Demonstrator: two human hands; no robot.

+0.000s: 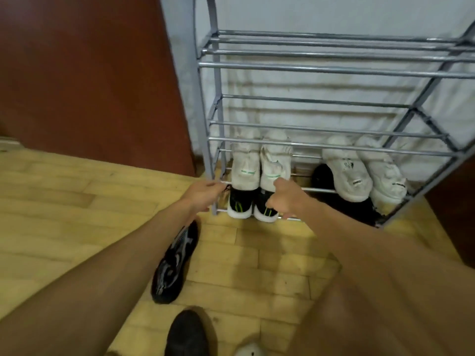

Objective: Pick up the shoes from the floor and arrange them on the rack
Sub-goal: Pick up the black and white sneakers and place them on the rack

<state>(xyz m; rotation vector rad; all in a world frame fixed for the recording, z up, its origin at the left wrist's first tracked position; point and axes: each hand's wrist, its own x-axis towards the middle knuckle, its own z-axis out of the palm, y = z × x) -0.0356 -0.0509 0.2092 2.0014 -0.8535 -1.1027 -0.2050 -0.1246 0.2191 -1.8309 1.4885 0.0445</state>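
Black sneakers (253, 205) are gripped on the shoe rack's (334, 69) bottom shelf.
Right hand (284, 199) is closed on one heel; left hand (203, 194) is pinched at the other's laces.

One metal shoe rack (334, 65) stands at the far right. It carries four white sneakers: a left pair (261, 165) and a right pair (362, 173). Two black sneakers with green stripes (253, 205) sit on the lowest tier. Two black shoes (174, 263) lie on the near floor.

Pale wooden floor (64, 201) fills the lower frame; a reddish-brown door (90, 73) at ten o'clock, white wall (321, 14) at one o'clock
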